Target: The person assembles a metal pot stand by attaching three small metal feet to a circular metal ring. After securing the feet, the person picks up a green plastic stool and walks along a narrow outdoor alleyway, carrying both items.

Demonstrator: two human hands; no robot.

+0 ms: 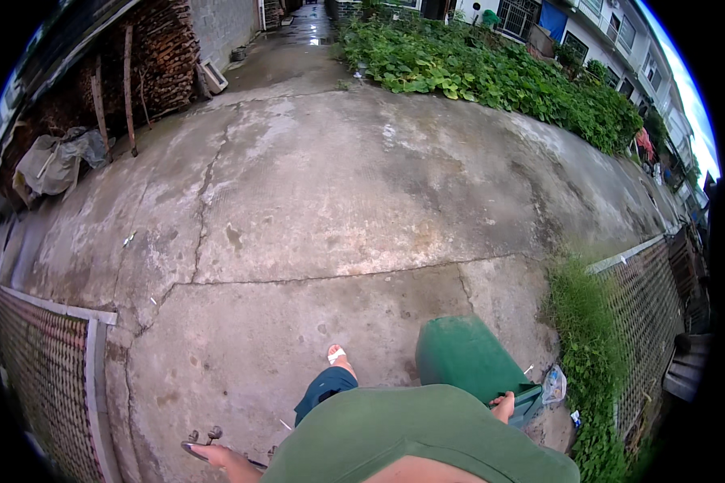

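Note:
My right hand [504, 406] is closed round the handle edge of a green wheeled bin [465, 348] on my right side. The bin leans, its long body pointing ahead over the concrete. At the lower left my left hand [207, 454] is closed around a dark, slim thing. Small rounded grey parts [215, 434] show beside it; what they belong to is unclear. Between the hands, my green top covers the lower middle. One foot in a white-strapped sandal [336, 353] is forward on the ground.
Cracked concrete [338, 201] spreads ahead. Grass and a lattice fence [640, 322] line the right; another lattice fence [44, 354] stands left. A plastic bag [553, 385] lies by the bin. Farther off are stacked firewood [165, 60], a covered pile [52, 165] and leafy plants [491, 68].

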